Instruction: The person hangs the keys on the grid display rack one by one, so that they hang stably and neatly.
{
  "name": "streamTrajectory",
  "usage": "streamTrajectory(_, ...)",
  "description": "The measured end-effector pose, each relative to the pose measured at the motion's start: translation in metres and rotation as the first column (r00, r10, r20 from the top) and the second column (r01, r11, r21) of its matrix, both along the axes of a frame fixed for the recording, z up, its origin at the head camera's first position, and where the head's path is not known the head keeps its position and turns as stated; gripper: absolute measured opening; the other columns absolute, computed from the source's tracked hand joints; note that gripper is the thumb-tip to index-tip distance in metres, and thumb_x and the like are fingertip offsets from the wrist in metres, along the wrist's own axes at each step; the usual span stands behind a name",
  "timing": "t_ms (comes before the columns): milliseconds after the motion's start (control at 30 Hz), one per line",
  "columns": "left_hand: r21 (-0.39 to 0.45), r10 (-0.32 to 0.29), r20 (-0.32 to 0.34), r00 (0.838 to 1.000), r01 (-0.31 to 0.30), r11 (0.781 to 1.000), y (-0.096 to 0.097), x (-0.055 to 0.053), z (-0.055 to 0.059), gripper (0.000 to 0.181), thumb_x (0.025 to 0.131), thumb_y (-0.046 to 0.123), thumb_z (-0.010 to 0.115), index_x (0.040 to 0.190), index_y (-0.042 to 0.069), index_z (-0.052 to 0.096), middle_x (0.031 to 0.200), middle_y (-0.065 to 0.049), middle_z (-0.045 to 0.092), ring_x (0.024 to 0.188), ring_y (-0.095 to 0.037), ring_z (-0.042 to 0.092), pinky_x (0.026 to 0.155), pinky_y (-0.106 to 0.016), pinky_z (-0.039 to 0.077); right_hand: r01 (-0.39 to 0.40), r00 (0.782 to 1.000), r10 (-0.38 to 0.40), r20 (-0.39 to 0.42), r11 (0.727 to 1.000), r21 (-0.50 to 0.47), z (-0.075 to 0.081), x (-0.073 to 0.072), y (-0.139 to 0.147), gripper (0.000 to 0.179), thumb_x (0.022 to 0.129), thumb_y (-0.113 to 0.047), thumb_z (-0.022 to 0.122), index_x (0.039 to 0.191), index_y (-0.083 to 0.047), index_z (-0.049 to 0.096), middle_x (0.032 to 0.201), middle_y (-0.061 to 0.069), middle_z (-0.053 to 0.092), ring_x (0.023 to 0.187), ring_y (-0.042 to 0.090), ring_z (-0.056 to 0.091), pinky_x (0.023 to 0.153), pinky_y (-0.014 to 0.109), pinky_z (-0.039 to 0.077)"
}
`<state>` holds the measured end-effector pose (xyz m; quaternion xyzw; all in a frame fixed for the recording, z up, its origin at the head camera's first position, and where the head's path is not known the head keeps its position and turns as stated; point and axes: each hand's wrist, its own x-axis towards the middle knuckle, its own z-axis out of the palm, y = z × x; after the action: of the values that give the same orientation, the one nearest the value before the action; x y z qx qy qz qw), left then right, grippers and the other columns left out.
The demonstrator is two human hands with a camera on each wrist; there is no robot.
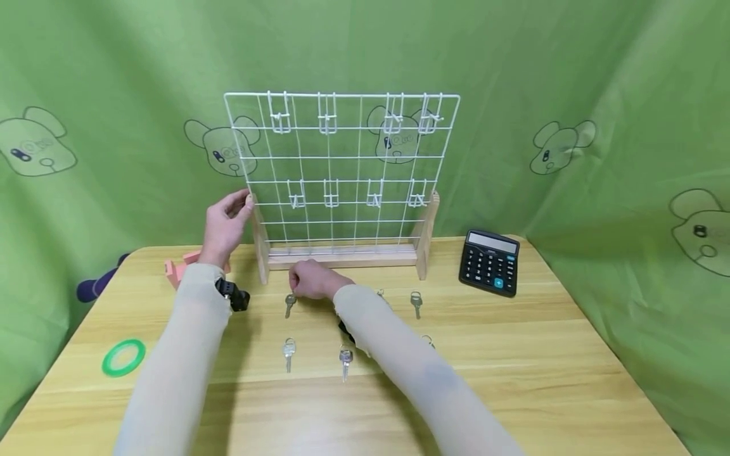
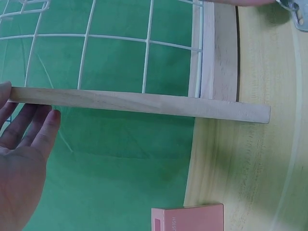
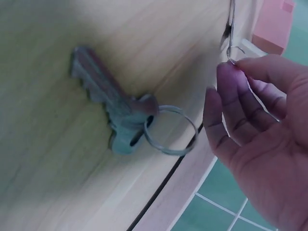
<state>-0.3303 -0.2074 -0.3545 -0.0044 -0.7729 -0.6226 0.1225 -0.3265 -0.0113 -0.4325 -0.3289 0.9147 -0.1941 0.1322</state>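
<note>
A white wire grid rack [image 1: 342,157] stands in a wooden base, with several white hooks on it. My left hand [image 1: 224,225] holds the upper end of its left wooden post [image 2: 144,103], thumb on one side and fingers on the other. In front of the base, my right hand [image 1: 312,280] pinches the ring of a key [image 1: 290,304] between thumb and fingertips. That key hangs from the pinch in the right wrist view, where another key with a ring [image 3: 130,113] lies on the table. More keys [image 1: 289,354] lie nearer the front; my right forearm partly covers some.
A black calculator [image 1: 489,263] lies right of the rack. Left of it are a pink object [image 2: 190,219], partly behind my left arm, and a green tape roll [image 1: 123,358]. A purple object [image 1: 97,288] shows past the table's left edge. Green curtain surrounds the table.
</note>
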Motion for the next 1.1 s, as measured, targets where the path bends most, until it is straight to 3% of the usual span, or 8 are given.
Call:
streamTrajectory(133, 0.0, 0.003, 0.001, 1.0, -0.003, 1.0, -0.001, 0.0, -0.001, 0.045, 0.1, 0.02, 0.059, 0.142, 0.01, 0.05, 0.141, -0.009, 0.052, 0.127, -0.02, 0.049, 0.107, -0.029, 0.041, -0.003, 1.0, 0.002, -0.014, 0.998, -0.069, 0.002, 0.002, 0.002, 0.011, 0.087, 0.0, 0.067, 0.087, -0.012, 0.065, 0.084, -0.002, 0.063, 0.076, 0.011, 0.056, 0.068, 0.016, 0.049)
streamTrajectory(367, -0.006, 0.007, -0.007, 1.0, -0.007, 1.0, -0.002, -0.002, -0.003, 0.044, 0.1, 0.02, 0.059, 0.142, 0.01, 0.051, 0.14, -0.009, 0.053, 0.126, -0.02, 0.05, 0.107, -0.029, 0.042, -0.009, 0.999, 0.015, 0.033, 0.983, -0.182, 0.007, 0.009, 0.006, 0.012, 0.088, 0.004, 0.065, 0.092, -0.006, 0.067, 0.084, -0.001, 0.064, 0.077, 0.011, 0.058, 0.071, 0.014, 0.051)
streamTrajectory(733, -0.016, -0.005, -0.008, 1.0, 0.005, 1.0, -0.002, -0.002, -0.003, 0.046, 0.1, 0.021, 0.059, 0.143, 0.01, 0.049, 0.142, -0.01, 0.052, 0.126, -0.021, 0.05, 0.106, -0.028, 0.042, 0.033, 0.999, -0.028, 0.021, 0.951, -0.309, 0.02, 0.015, 0.017, 0.011, 0.091, 0.003, 0.066, 0.095, -0.007, 0.069, 0.087, -0.002, 0.065, 0.083, 0.01, 0.059, 0.076, 0.015, 0.051)
streamTrajectory(1100, -0.013, -0.011, 0.002, 1.0, 0.011, 1.0, -0.001, -0.001, -0.003, 0.046, 0.1, 0.022, 0.059, 0.143, 0.01, 0.048, 0.143, -0.011, 0.051, 0.127, -0.022, 0.049, 0.107, -0.029, 0.042, 0.009, 0.997, -0.03, -0.064, 0.95, -0.312, 0.039, 0.02, 0.023, 0.007, 0.093, -0.006, 0.067, 0.098, -0.009, 0.071, 0.094, 0.0, 0.068, 0.087, 0.008, 0.059, 0.079, 0.016, 0.05)
